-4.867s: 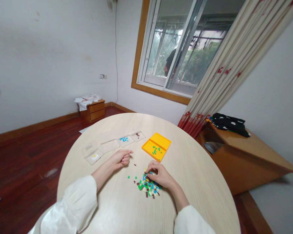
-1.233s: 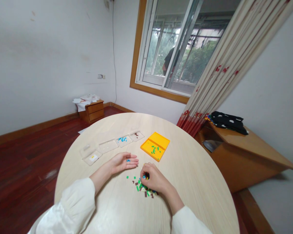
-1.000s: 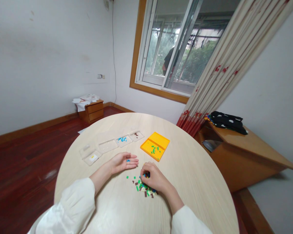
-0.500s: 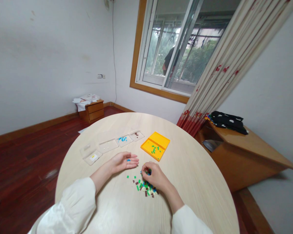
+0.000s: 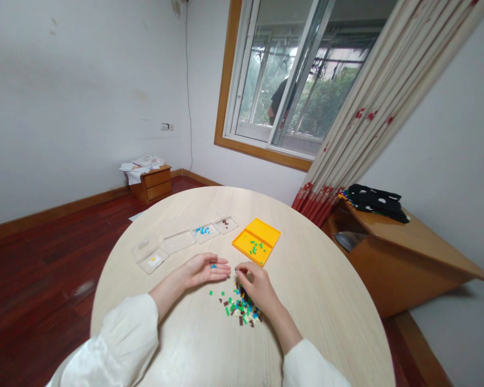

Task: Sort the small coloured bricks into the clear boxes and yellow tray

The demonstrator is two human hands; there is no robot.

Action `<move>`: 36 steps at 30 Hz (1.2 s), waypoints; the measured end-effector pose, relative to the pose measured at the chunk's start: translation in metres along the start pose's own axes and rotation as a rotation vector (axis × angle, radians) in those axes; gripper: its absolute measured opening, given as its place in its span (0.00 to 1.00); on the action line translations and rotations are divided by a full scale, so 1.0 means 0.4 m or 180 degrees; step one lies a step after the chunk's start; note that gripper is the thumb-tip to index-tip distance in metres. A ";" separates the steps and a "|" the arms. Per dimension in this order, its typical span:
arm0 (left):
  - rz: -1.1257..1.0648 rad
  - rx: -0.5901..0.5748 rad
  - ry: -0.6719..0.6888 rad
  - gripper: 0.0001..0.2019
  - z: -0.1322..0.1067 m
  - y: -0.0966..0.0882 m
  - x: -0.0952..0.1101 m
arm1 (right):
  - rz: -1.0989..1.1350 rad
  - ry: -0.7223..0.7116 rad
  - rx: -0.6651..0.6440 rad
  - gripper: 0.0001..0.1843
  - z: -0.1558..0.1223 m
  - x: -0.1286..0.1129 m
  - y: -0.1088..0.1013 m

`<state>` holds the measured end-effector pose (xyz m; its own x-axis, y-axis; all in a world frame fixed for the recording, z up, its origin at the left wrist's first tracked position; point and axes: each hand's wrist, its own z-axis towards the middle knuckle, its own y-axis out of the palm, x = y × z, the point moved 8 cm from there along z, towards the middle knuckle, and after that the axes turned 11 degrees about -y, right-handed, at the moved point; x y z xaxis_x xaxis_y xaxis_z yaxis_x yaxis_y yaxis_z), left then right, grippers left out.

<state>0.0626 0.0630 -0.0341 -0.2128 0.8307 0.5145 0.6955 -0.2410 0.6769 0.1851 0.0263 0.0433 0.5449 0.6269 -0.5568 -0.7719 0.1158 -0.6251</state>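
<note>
A pile of small coloured pieces (image 5: pixel 239 310), green, blue, brown and yellow, lies on the round table (image 5: pixel 326 301). My left hand (image 5: pixel 205 269) rests palm up beside the pile, fingers stretched out, with small blue pieces (image 5: pixel 213 266) lying in the palm. My right hand (image 5: pixel 255 281) hovers just above the pile's far edge. Its thumb and forefinger are pinched together near my left fingertips, and what they pinch is too small to make out.
A yellow tray (image 5: pixel 257 241) with green pieces lies beyond the pile. Several clear trays (image 5: pixel 178 241) stand in a row to the left; one holds blue pieces (image 5: pixel 203 230), one brown, one yellow. A wooden desk (image 5: pixel 407 252) stands to the right, a small cabinet (image 5: pixel 150 183) on the floor.
My left hand, a loose fist 4.9 s ago, now lies open with blue pieces in the palm. My right hand has lifted off the pile and moved towards my left fingertips.
</note>
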 end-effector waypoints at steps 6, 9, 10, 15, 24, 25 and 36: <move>0.0230 -0.0451 -0.0208 0.14 0.011 0.015 -0.029 | -0.0002 -0.0227 0.0472 0.06 0.003 -0.028 -0.020; 0.0210 -0.0483 -0.0249 0.14 0.008 0.024 -0.033 | 0.0050 -0.0306 0.0487 0.06 0.004 -0.040 -0.016; 0.0192 -0.0468 -0.0246 0.14 0.006 0.027 -0.032 | 0.0080 -0.0319 0.0492 0.06 0.004 -0.041 -0.016; 0.0186 -0.0266 -0.0026 0.10 -0.004 0.034 -0.014 | 0.0091 -0.0282 0.0645 0.09 0.002 -0.031 -0.029; -0.0385 0.0062 0.0251 0.07 -0.010 0.010 0.047 | -0.0010 -0.0167 0.0570 0.10 -0.003 -0.015 -0.024; -0.0589 0.0169 0.0319 0.08 -0.009 0.002 0.069 | -0.0016 -0.0151 0.0553 0.11 -0.004 -0.014 -0.022; -0.1404 0.0660 0.0936 0.28 -0.027 -0.032 0.267 | -0.0053 -0.0196 0.0519 0.10 -0.003 -0.017 -0.025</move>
<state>0.0235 0.1493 0.0179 -0.6751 0.6486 0.3514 0.6114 0.2253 0.7586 0.1895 0.0198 0.0526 0.5408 0.6692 -0.5096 -0.8086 0.2467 -0.5341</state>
